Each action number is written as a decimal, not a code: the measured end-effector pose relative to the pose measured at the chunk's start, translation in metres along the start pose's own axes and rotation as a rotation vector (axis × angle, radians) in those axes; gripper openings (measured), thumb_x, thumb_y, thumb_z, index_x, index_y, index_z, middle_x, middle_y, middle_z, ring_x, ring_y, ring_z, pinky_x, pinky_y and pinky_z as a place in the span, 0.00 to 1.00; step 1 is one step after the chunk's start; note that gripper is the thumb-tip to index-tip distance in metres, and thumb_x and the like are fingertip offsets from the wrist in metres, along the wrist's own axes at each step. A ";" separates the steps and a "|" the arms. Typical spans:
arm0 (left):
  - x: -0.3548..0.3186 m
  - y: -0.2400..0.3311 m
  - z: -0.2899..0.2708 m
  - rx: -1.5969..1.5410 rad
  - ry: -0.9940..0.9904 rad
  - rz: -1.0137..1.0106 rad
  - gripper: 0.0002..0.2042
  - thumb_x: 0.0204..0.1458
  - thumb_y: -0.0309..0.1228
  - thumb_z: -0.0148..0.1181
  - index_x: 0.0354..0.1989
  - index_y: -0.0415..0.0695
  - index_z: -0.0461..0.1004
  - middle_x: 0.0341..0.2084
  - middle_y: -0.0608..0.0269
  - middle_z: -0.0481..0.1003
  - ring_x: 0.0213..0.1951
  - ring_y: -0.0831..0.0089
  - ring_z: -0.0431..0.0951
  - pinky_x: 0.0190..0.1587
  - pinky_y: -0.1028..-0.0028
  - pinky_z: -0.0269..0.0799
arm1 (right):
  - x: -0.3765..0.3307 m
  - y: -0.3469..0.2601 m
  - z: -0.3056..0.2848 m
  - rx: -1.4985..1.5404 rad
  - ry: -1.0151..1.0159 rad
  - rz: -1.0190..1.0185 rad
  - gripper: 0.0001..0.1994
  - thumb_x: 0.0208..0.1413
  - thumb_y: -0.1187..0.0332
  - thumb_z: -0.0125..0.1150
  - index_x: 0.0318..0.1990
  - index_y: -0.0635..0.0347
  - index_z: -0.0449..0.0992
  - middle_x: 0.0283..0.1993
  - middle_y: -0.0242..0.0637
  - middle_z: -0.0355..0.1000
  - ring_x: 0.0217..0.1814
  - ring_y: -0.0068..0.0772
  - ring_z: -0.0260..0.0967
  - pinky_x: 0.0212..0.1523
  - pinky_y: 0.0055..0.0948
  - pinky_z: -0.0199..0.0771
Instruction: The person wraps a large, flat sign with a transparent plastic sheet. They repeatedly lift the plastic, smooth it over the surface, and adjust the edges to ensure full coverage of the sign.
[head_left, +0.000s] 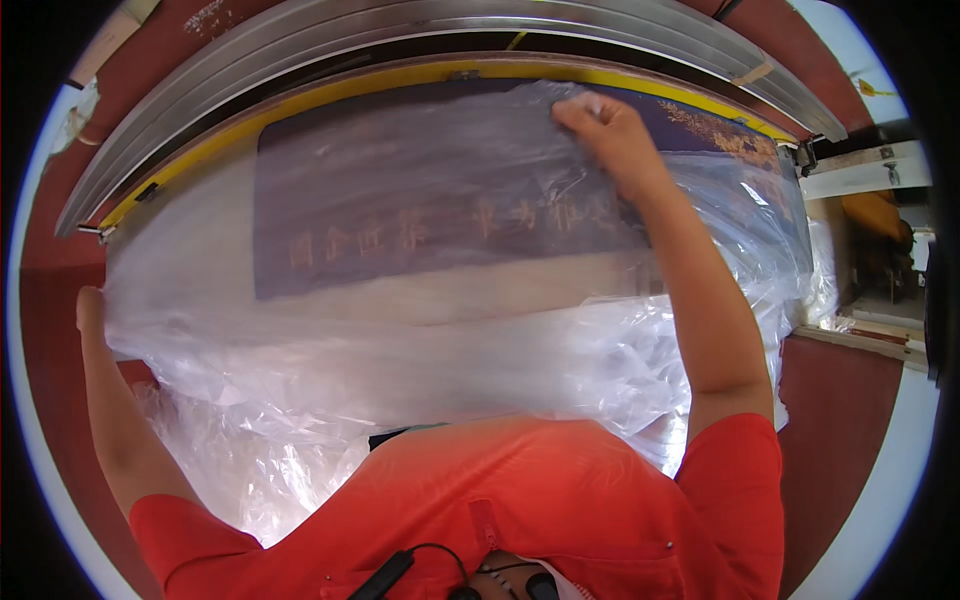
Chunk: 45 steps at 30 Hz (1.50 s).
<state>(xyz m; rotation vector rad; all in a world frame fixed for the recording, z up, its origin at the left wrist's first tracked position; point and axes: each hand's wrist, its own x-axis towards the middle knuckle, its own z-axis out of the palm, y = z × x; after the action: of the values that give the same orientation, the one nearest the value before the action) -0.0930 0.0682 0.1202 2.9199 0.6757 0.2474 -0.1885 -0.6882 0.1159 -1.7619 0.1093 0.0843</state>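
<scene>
A wide sheet of clear plastic film (400, 370) lies over a dark purple panel (330, 180) with gold lettering and a gold leaf pattern at its far right. My right hand (605, 130) is closed, pinching the film near the panel's far edge. At the far left, my left hand (90, 308) is closed at the film's left edge; its fingers are partly hidden. Between my hands the film stretches across the panel, and it bunches in shiny folds toward my body.
Along the far side runs a yellow strip (350, 88), with a curved-looking silver metal rail (430, 22) behind it. Metal fittings and a pale bar (865, 178) stand at the right. Reddish-brown surface (840, 420) shows at both sides.
</scene>
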 end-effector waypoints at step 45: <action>-0.231 0.011 -0.063 -0.956 -0.295 0.125 0.08 0.48 0.32 0.51 0.31 0.41 0.67 0.33 0.68 0.65 0.37 0.80 0.63 0.46 0.77 0.55 | -0.029 0.031 -0.046 -1.131 0.671 -0.025 0.14 0.44 0.58 0.52 0.34 0.57 0.69 0.26 0.36 0.68 0.36 0.38 0.65 0.33 0.34 0.65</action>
<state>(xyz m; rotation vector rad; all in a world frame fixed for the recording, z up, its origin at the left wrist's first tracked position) -0.3051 -0.0391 0.1541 2.0123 0.2182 0.0990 -0.2208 -0.7386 0.0977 -2.8529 0.6196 -0.5778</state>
